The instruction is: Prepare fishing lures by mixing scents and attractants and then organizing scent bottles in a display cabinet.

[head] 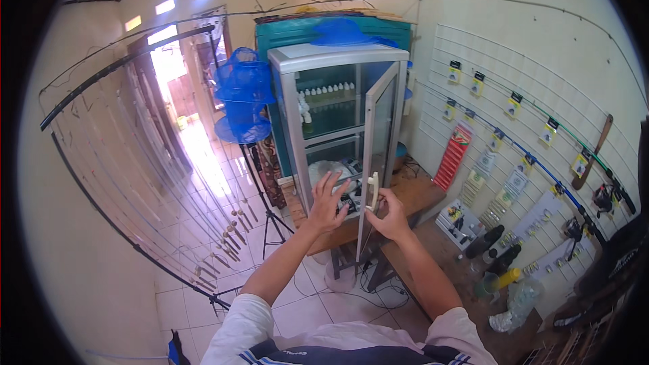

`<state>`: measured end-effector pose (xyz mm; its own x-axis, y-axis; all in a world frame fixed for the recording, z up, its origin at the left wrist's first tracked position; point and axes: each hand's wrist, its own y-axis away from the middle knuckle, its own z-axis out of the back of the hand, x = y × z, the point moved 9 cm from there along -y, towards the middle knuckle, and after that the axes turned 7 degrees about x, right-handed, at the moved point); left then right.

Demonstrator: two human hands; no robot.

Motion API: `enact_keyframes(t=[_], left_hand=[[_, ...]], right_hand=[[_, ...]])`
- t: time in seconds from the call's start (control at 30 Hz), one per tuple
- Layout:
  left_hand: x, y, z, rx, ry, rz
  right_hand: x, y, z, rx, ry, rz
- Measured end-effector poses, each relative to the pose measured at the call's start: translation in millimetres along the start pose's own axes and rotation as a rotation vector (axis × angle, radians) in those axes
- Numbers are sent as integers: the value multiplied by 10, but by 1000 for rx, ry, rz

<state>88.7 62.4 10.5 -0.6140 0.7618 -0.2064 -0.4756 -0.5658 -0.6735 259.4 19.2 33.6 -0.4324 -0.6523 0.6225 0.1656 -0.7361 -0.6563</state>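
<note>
A metal-framed glass display cabinet point(337, 61) stands on a wooden table, its hinged glass door point(370, 111) swung outward. My right hand point(389, 215) is at the door's edge, thumb and fingers around the lower end of the pale handle point(374, 190). Fingers spread, my left hand point(327, 208) is raised before the cabinet's lower opening and holds nothing. Behind it, plastic-wrapped goods point(324, 168) lie on the cabinet floor, partly hidden by the fingers. Small white-capped bottles point(327, 90) line the upper shelf.
Fishing rods hang from a black rack point(127, 58) at left, near blue nets point(243, 96) and a tripod stand point(268, 213). A white wire grid point(471, 45) at right bears packaged tackle and rods. Bottles and a plastic bag point(522, 296) crowd the right-hand table; cables point(375, 299) lie on the floor.
</note>
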Motion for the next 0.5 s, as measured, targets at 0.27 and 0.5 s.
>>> enact_keyframes(t=[0.27, 0.5], left_hand=[[-803, -397, -495, 113, 114, -238], [-1313, -700, -997, 219, 136, -300]], right_hand=[[-260, 480, 853, -168, 116, -94], [-327, 782, 1470, -308, 481, -98]])
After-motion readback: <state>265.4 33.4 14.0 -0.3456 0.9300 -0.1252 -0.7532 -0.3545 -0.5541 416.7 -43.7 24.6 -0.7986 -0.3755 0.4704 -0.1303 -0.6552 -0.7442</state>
